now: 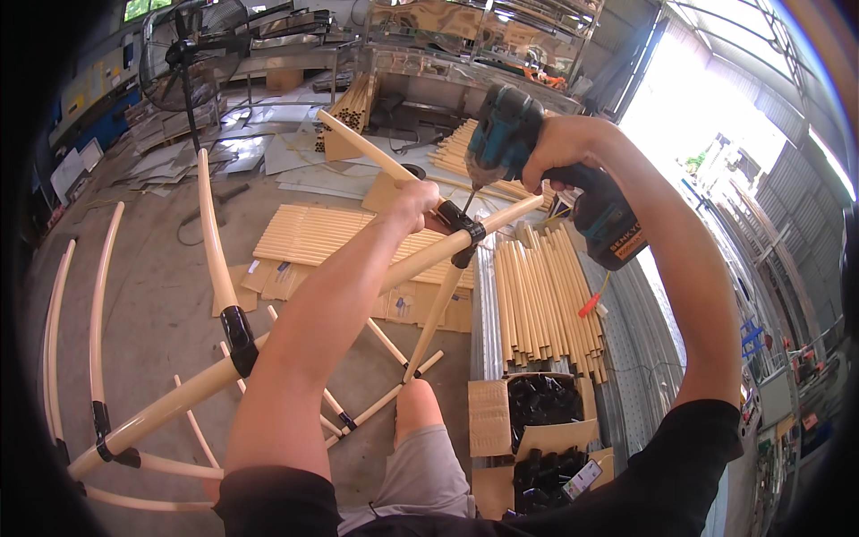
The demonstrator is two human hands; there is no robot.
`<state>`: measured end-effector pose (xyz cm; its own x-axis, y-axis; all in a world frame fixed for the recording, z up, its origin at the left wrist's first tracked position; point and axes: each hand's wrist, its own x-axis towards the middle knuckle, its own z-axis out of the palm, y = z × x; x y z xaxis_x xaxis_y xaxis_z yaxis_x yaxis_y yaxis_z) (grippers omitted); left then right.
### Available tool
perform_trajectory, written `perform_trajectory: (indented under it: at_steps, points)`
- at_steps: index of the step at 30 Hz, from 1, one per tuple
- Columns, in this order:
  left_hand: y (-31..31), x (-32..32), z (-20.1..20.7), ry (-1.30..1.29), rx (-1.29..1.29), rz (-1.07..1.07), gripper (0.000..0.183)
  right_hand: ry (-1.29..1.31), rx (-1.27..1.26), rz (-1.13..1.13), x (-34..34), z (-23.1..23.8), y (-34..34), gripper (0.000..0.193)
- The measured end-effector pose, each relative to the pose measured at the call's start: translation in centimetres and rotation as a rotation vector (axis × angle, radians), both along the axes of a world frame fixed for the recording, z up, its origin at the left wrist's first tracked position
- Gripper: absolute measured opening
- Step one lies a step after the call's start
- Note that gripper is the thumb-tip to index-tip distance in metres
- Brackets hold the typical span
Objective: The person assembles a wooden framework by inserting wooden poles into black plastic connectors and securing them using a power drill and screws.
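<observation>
My right hand [577, 152] is wrapped round the handle of a teal and black cordless drill [504, 134], raised with its nose down. The bit comes down at a black pipe connector [462, 217], though I cannot tell if it touches a screw. My left hand [416, 202] is closed round a beige pipe [362, 148] just beside that connector. The connector joins this pipe to a long beige crossbar [412, 267] running under my left forearm. A second black connector [237, 336] holds an upright pipe [212, 228] farther left on the crossbar.
Beige pipes lie in rows on cardboard [309, 237] and on a metal-topped stand at right [546, 295]. Below it, open boxes [490, 419] hold black connectors, with a phone-like object [582, 481] on top. A red-handled screwdriver [591, 304] lies near the pipes. A fan [183, 54] stands behind left.
</observation>
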<state>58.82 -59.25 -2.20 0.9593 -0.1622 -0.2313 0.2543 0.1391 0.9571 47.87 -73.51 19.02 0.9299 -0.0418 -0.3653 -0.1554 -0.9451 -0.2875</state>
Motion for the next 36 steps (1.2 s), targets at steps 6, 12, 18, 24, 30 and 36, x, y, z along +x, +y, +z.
perform_trajectory:
  at_steps: [6, 12, 18, 24, 30, 36]
  points:
    - [2.5, 4.4, -3.0, -0.073, 0.085, 0.096, 0.051, -0.010, 0.033, 0.067, 0.4, 0.7, 1.9, 0.014]
    - [0.9, -1.2, 1.3, -0.036, 0.016, 0.098, 0.028, 0.008, 0.002, 0.057, 1.6, 0.3, 0.3, 0.014]
    - [1.3, -1.2, 1.7, -0.002, -0.010, 0.037, 0.033, 0.033, -0.008, 0.081, 2.7, 0.1, -0.1, 0.018]
    - [1.4, -0.2, 1.3, 0.019, 0.028, -0.006, 0.068, 0.048, 0.028, 0.123, 3.5, -0.6, -1.7, 0.018]
    - [1.3, 0.7, 0.2, -0.003, -0.014, 0.051, 0.054, 0.020, 0.063, 0.108, 2.9, -0.5, -0.8, 0.022]
    - [0.6, -0.3, 0.5, -0.038, -0.027, 0.068, 0.085, 0.005, 0.067, 0.082, 2.4, -0.3, -1.0, 0.022]
